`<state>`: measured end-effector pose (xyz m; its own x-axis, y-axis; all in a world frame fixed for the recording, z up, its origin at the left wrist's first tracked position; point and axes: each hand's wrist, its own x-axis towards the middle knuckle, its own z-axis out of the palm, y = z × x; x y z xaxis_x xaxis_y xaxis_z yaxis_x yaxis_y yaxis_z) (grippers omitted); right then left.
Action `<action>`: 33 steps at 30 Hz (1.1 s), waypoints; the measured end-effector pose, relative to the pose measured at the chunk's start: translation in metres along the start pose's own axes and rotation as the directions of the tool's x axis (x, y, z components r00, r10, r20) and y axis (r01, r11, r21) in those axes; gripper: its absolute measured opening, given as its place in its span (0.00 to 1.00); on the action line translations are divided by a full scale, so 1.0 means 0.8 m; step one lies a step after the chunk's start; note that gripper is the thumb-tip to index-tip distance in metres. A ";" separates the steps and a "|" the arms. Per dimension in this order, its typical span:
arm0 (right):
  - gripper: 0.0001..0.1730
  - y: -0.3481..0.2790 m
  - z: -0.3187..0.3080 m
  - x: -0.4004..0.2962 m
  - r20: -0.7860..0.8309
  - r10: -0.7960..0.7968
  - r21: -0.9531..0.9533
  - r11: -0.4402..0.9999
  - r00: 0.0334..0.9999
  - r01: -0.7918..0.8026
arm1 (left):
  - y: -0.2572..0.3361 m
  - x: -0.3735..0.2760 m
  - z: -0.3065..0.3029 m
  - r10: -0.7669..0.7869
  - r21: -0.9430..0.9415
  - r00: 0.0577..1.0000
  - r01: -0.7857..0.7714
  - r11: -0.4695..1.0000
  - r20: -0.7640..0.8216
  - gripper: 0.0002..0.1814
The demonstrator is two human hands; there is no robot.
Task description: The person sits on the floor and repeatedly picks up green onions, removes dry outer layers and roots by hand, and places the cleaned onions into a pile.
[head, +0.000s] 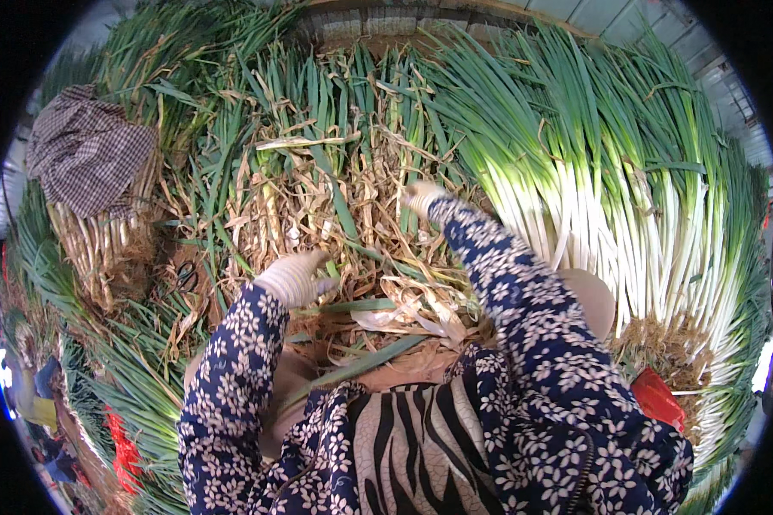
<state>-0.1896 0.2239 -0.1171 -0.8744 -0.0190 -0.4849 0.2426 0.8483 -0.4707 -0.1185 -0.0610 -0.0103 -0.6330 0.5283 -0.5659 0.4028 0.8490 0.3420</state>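
My left hand (291, 278), in a pale striped knit glove, hovers over dry peeled leaves (367, 212) before me. Its thumb stands apart from the fingers, and I see nothing between them. Further forward and to the right, my gloved right hand (422, 196) reaches over the same litter. That hand is blurred, so its grip is unclear. Green onion stalks with withered outer leaves (270, 212) lie beyond my left hand. Close to my lap is a heap of stripped husks (431, 306), with a long green leaf (367, 364) slanting across it.
Cleaned long green onions (573, 206) with white stems are piled at right. At left, a checked cloth (90, 151) covers part of an uncleaned bundle (96, 257). Scissors (185, 275) lie near it. A red plastic piece (658, 399) is at lower right; people (45, 399) appear far left.
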 end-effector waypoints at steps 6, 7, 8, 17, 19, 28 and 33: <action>0.22 0.045 0.114 0.091 -0.121 0.273 0.210 0.947 0.954 -0.244 | 0.016 -0.001 -0.026 0.049 0.084 0.998 -0.051 0.995 0.029 0.31; 0.21 0.036 0.118 0.097 -0.218 0.261 0.259 0.945 0.941 -0.202 | 0.023 -0.002 -0.031 0.053 0.076 0.998 -0.055 0.996 0.029 0.30; 0.20 0.029 0.118 0.107 -0.251 0.264 0.303 0.935 0.931 -0.183 | 0.027 -0.001 -0.035 0.069 0.075 0.997 -0.071 0.995 0.022 0.30; 0.32 0.025 0.117 0.162 -0.030 0.410 0.465 0.813 0.912 -0.350 | 0.013 0.017 -0.032 0.062 0.011 0.997 -0.063 0.998 0.046 0.30; 0.38 0.035 0.124 0.161 -0.116 0.375 0.551 0.794 0.920 -0.255 | 0.024 0.026 -0.039 0.080 0.013 0.995 -0.081 0.997 0.061 0.30; 0.13 -0.030 0.037 0.122 -0.032 0.041 0.968 -0.248 0.999 0.041 | 0.029 0.040 -0.050 0.058 -0.040 0.997 -0.060 0.997 -0.043 0.28; 0.09 -0.155 -0.021 0.037 -0.058 -0.192 0.911 -0.411 0.980 -0.027 | -0.011 0.036 -0.091 -0.311 -0.655 0.676 -0.336 0.677 -0.668 0.21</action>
<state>-0.2526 0.1274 -0.0606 -0.9274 -0.1514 -0.3420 0.3071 -0.8302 -0.4653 -0.1882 -0.0529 0.0248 -0.9948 0.1007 0.0126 0.0525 0.4048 0.9129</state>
